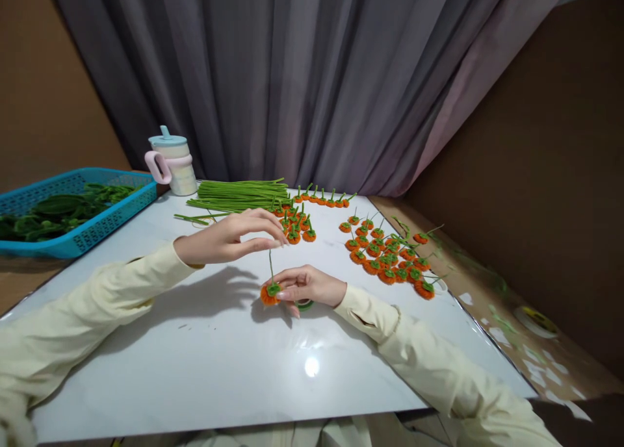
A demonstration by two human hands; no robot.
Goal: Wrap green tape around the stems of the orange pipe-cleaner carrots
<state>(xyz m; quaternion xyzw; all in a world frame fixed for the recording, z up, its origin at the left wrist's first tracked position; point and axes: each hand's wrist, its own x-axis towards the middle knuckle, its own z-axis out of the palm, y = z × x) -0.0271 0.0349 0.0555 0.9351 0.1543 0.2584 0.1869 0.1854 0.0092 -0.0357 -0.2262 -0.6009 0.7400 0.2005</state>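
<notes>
My right hand (307, 284) pinches a small orange pumpkin with a green cap (270, 293) low over the white table (209, 356). A thin green stem rises from the pumpkin to my left hand (234, 236), whose fingertips are pressed together around the stem's top. A roll of green tape (305, 304) lies partly hidden under my right hand. Both sleeves are pale yellow.
Several finished orange pumpkins lie in a group at the back middle (297, 229) and a larger group at the right (390, 255). A bundle of green stems (241, 195) lies at the back. A pastel cup (171, 161) and a blue basket of green leaves (68, 210) stand at left.
</notes>
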